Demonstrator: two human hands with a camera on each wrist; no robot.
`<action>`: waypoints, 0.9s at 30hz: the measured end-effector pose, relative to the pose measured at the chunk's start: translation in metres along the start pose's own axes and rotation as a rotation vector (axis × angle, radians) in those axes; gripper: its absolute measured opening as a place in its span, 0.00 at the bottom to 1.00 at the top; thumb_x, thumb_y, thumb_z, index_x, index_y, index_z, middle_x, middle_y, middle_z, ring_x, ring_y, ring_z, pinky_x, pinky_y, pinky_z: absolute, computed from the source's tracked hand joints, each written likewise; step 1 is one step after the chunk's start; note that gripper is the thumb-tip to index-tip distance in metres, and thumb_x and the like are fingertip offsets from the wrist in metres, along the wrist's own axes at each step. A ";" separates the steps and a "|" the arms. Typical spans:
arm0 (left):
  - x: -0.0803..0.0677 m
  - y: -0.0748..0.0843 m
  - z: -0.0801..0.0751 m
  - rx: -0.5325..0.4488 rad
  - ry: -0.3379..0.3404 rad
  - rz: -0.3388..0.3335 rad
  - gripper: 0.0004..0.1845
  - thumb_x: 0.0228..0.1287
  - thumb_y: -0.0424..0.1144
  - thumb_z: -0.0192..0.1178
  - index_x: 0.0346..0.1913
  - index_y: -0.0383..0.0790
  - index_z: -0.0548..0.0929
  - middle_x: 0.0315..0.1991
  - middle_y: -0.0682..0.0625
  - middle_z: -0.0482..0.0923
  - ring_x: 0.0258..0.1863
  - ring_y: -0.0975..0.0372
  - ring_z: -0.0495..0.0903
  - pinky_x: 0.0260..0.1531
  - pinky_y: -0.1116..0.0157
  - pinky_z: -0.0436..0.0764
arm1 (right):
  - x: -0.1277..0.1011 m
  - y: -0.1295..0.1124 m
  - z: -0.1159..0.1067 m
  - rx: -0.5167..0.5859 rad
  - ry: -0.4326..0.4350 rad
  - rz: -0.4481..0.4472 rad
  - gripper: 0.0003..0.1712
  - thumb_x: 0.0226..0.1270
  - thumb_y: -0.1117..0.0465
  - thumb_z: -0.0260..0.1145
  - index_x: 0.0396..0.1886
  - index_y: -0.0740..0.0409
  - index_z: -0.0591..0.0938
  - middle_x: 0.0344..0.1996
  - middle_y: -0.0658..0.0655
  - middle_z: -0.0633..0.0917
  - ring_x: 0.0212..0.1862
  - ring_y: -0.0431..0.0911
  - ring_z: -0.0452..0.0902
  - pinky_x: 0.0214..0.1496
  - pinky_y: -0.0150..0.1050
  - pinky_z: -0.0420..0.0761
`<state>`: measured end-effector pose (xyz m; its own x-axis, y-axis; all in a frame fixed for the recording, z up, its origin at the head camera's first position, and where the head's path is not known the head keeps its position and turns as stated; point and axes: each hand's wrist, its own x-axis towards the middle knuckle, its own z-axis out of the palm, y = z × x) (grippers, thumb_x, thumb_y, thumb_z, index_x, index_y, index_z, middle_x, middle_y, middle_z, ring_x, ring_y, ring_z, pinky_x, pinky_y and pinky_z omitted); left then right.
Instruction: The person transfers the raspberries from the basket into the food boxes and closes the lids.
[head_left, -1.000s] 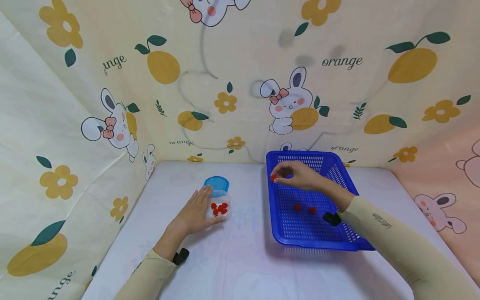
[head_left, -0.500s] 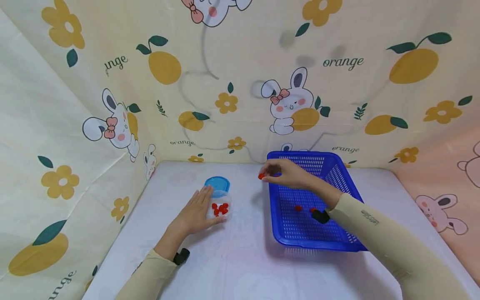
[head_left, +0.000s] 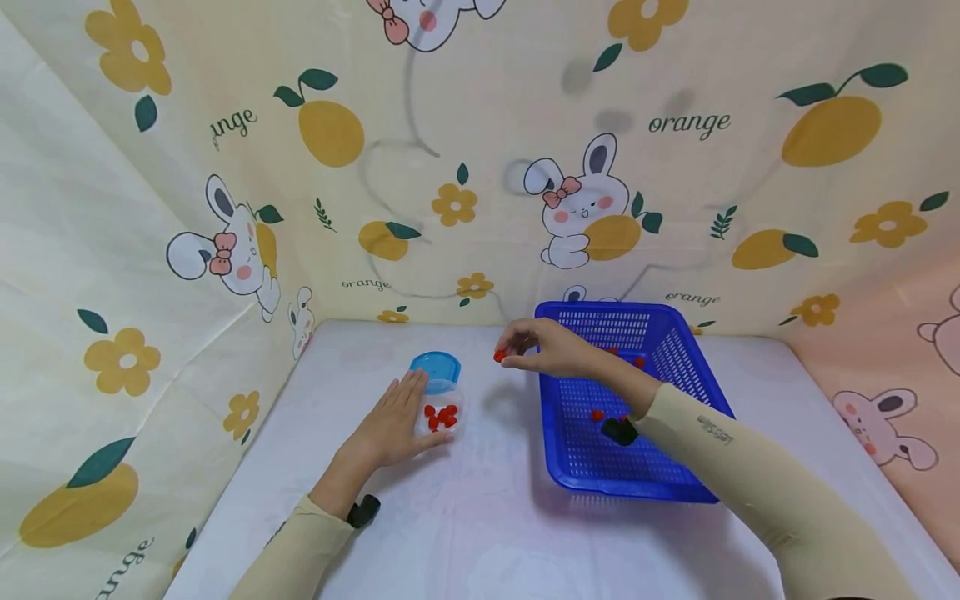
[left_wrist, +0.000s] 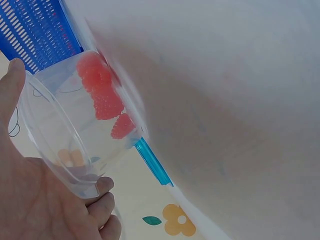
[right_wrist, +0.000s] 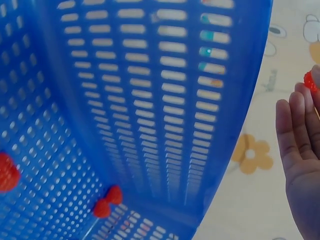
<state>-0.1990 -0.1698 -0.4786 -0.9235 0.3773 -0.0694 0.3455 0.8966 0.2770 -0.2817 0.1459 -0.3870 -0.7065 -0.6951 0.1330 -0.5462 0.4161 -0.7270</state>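
My right hand (head_left: 546, 347) pinches a raspberry (head_left: 499, 356) between thumb and fingertips, above the table just left of the blue basket (head_left: 551, 433). In the right wrist view that raspberry (right_wrist: 310, 81) shows at the fingertips. Several more raspberries (head_left: 597, 415) lie inside the basket, some partly behind the arm. The left hand (head_left: 386, 425) rests against the side of a clear plastic tub (head_left: 457, 400), fingers straight along its left and thumb across its near side. Raspberries (left_wrist: 107, 100) show through the tub's wall in the left wrist view.
Hinged or lying behind the tub is a blue lid (head_left: 437, 367), flat on the white table (head_left: 480, 517). Printed cloth (head_left: 480, 108) walls in the back and both sides. The basket's raised rim stands between its inside and the tub.
My right hand has moved left with the raspberry, from over the basket to past its left rim. More raspberries now show at the basket's far end. The left hand keeps its place.
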 end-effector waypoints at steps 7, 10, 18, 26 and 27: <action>0.000 0.000 0.000 -0.017 -0.001 0.001 0.64 0.66 0.73 0.64 0.87 0.33 0.48 0.88 0.39 0.47 0.88 0.47 0.44 0.85 0.47 0.45 | 0.012 -0.003 0.013 0.024 -0.035 -0.031 0.08 0.72 0.64 0.76 0.48 0.57 0.89 0.43 0.51 0.90 0.44 0.45 0.85 0.56 0.42 0.89; 0.000 -0.001 0.000 -0.014 -0.005 -0.001 0.64 0.66 0.73 0.63 0.87 0.33 0.48 0.88 0.39 0.47 0.88 0.47 0.44 0.85 0.47 0.45 | 0.016 -0.006 0.018 0.026 -0.051 -0.056 0.08 0.72 0.65 0.75 0.48 0.58 0.88 0.44 0.52 0.90 0.44 0.45 0.85 0.57 0.47 0.89; 0.001 -0.002 0.000 -0.002 -0.010 -0.006 0.65 0.65 0.76 0.62 0.87 0.34 0.48 0.88 0.40 0.47 0.88 0.47 0.43 0.85 0.46 0.45 | 0.028 -0.014 0.029 -0.005 -0.084 -0.093 0.09 0.73 0.64 0.75 0.49 0.58 0.88 0.42 0.50 0.90 0.43 0.42 0.85 0.56 0.39 0.89; 0.001 -0.002 -0.001 -0.009 -0.016 -0.005 0.65 0.65 0.76 0.62 0.87 0.34 0.47 0.88 0.40 0.46 0.88 0.48 0.42 0.85 0.47 0.43 | 0.034 -0.026 0.033 -0.032 -0.111 -0.099 0.09 0.72 0.65 0.75 0.49 0.58 0.87 0.40 0.50 0.88 0.43 0.42 0.84 0.55 0.38 0.89; 0.001 -0.001 -0.001 -0.012 -0.016 -0.004 0.65 0.65 0.75 0.62 0.87 0.34 0.47 0.88 0.40 0.46 0.88 0.48 0.42 0.85 0.47 0.43 | 0.036 -0.027 0.034 -0.033 -0.117 -0.098 0.09 0.72 0.65 0.75 0.49 0.58 0.87 0.40 0.50 0.88 0.43 0.41 0.84 0.55 0.38 0.89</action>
<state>-0.2006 -0.1710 -0.4780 -0.9220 0.3775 -0.0859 0.3397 0.8953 0.2884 -0.2769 0.0902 -0.3853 -0.5926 -0.7962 0.1218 -0.6262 0.3602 -0.6915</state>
